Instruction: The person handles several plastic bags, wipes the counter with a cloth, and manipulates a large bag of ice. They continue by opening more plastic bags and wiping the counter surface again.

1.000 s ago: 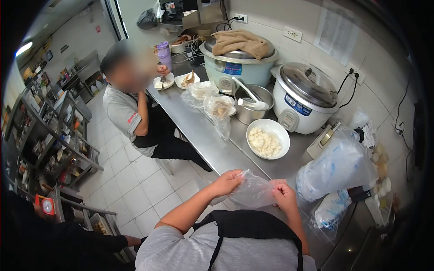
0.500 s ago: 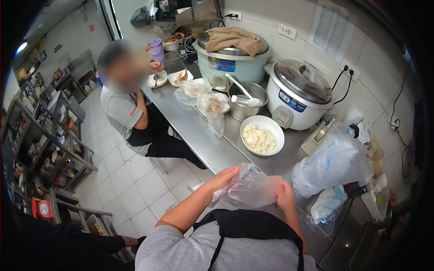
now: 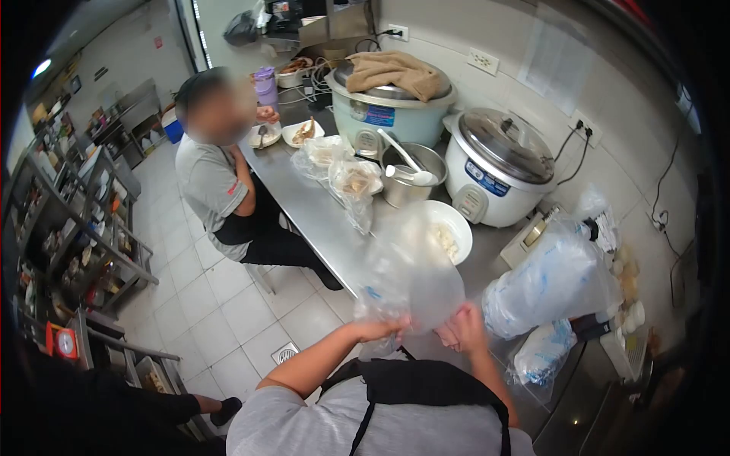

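Note:
A clear plastic bag (image 3: 407,266) spreads out in front of me, blurred by motion. My left hand (image 3: 382,328) is closed on its lower left edge. My right hand (image 3: 464,328) is closed at the bag's lower right side, fingers pinched together. Behind the bag, a white bowl (image 3: 462,222) holds white rice (image 3: 444,240), partly hidden by the plastic. A metal pot (image 3: 403,196) with white scoops (image 3: 414,177) across its top stands just beyond the bowl.
Two large rice cookers (image 3: 498,169) stand along the wall, the farther one topped by a brown cloth (image 3: 399,72). Bundled plastic bags (image 3: 544,277) lie on the right. Filled bags (image 3: 353,182) rest on the steel table (image 3: 304,213). A person (image 3: 217,167) sits at left.
The bag has swung upward and opened out, now covering part of the rice bowl. Both my hands have come lower, and the left has shifted slightly right.

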A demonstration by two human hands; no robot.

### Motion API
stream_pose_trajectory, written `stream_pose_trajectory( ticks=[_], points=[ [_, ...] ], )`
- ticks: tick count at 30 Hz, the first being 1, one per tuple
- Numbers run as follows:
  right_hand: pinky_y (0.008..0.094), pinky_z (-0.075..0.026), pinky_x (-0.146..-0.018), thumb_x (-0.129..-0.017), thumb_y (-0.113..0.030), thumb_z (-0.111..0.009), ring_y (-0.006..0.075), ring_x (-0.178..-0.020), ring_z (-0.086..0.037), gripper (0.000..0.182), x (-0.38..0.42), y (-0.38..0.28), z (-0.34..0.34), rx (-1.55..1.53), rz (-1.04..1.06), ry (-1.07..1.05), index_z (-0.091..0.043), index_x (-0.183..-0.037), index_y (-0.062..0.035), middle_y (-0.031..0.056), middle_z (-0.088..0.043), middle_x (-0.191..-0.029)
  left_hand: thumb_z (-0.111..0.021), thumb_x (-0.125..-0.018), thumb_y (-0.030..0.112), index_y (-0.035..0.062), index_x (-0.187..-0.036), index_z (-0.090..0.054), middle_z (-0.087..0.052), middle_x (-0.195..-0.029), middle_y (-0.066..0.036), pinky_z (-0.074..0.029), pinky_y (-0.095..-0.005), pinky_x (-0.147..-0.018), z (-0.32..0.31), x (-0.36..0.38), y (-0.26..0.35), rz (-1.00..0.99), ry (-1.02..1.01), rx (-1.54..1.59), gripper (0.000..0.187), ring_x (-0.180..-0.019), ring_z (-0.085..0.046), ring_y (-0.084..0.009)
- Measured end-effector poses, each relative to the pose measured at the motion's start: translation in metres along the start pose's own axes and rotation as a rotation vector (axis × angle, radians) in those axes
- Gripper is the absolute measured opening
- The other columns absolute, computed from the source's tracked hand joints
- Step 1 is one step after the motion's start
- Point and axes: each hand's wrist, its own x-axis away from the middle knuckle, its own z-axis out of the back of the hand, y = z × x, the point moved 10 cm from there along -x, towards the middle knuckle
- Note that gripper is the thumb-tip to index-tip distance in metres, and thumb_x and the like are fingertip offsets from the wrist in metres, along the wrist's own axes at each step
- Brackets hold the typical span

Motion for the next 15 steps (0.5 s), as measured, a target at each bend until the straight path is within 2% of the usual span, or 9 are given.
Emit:
stream_pose_trajectory(
  ticks=[1,4,5,6,9,10,13,15],
  points=[
    [0.0298,-0.038,-0.068,-0.074,-0.02,-0.053,0.0221,-0.08,-0.047,0.021,0.004,0.016,-0.013,0.393,-0.001,-0.156,-0.05,-0.087,-0.0041,0.0114,-0.047,-0.087,-0.048,-0.081,0.032,0.0036,-0.102,-0.049,-0.052,-0.082,-0.004,-0.042,-0.0297,-0.063,0.015,0.001,0.005,-0.059,0.06,0.181,0.035,-0.07,-0.051,-0.0151],
    [0.035,-0.037,-0.068,-0.066,-0.017,-0.057,0.0267,-0.08,-0.046,0.017,0.044,0.006,-0.016,1.087,0.482,0.178,-0.054,-0.079,-0.0065,0.0109,-0.047,-0.088,-0.048,-0.08,0.032,0.0053,-0.107,-0.046,-0.052,-0.082,-0.004,-0.043,-0.0315,-0.062,0.047,0.02,0.026,-0.165,0.27,0.562,0.038,-0.067,-0.052,-0.0167],
    [0.0364,-0.036,-0.068,-0.065,-0.018,-0.057,0.0274,-0.081,-0.046,0.02,0.036,0.02,-0.013,1.069,0.437,0.16,-0.053,-0.081,-0.0069,0.0109,-0.047,-0.089,-0.048,-0.08,0.032,0.0058,-0.109,-0.045,-0.053,-0.082,-0.004,-0.043,-0.0322,-0.062,0.053,0.026,0.029,-0.184,0.34,0.661,0.039,-0.066,-0.052,-0.0175],
    [0.0378,-0.036,-0.069,-0.064,-0.019,-0.058,0.0281,-0.081,-0.046,0.023,0.026,0.029,-0.008,1.049,0.388,0.147,-0.053,-0.084,-0.0072,0.0109,-0.046,-0.09,-0.042,-0.083,0.03,0.0083,-0.113,-0.042,-0.05,-0.077,-0.004,-0.046,-0.0304,-0.064,0.058,0.026,0.031,-0.26,0.306,0.721,0.036,-0.069,-0.052,-0.0153],
    [0.0393,-0.036,-0.072,-0.064,-0.02,-0.058,0.0293,-0.084,-0.046,0.031,0.014,0.045,0.0,1.025,0.24,0.111,-0.05,-0.091,-0.008,0.0116,-0.046,-0.092,-0.044,-0.082,0.029,0.0089,-0.11,-0.044,-0.052,-0.08,-0.004,-0.046,-0.03,-0.064,0.069,0.025,0.036,-0.443,0.303,0.848,0.034,-0.07,-0.053,-0.0162],
    [0.0394,-0.036,-0.073,-0.064,-0.021,-0.058,0.0295,-0.085,-0.046,0.033,0.009,0.037,0.002,1.026,0.19,0.097,-0.049,-0.093,-0.0082,0.0119,-0.046,-0.093,-0.046,-0.08,0.029,0.0097,-0.107,-0.046,-0.052,-0.081,-0.004,-0.045,-0.0315,-0.066,0.067,0.022,0.034,-0.445,0.266,0.901,0.033,-0.071,-0.052,-0.0171],
    [0.0392,-0.035,-0.082,-0.071,-0.027,-0.056,0.0282,-0.092,-0.046,0.041,0.005,-0.028,-0.02,0.91,0.311,0.07,-0.044,-0.104,-0.0061,0.0106,-0.047,-0.101,-0.051,-0.076,0.029,0.0116,-0.1,-0.049,-0.053,-0.084,-0.005,-0.042,-0.0347,-0.07,0.056,0.014,0.037,-0.464,0.121,1.037,0.029,-0.074,-0.051,-0.0191],
    [0.038,-0.033,-0.085,-0.076,-0.031,-0.052,0.0257,-0.095,-0.045,0.043,-0.003,0.012,-0.048,0.212,0.062,-0.18,-0.042,-0.109,-0.0051,0.009,-0.046,-0.106,-0.051,-0.075,0.03,0.0118,-0.098,-0.05,-0.054,-0.085,-0.006,-0.042,-0.0348,-0.07,0.033,0.003,0.045,-0.483,-0.017,1.094,0.028,-0.076,-0.051,-0.0195]
  ],
)
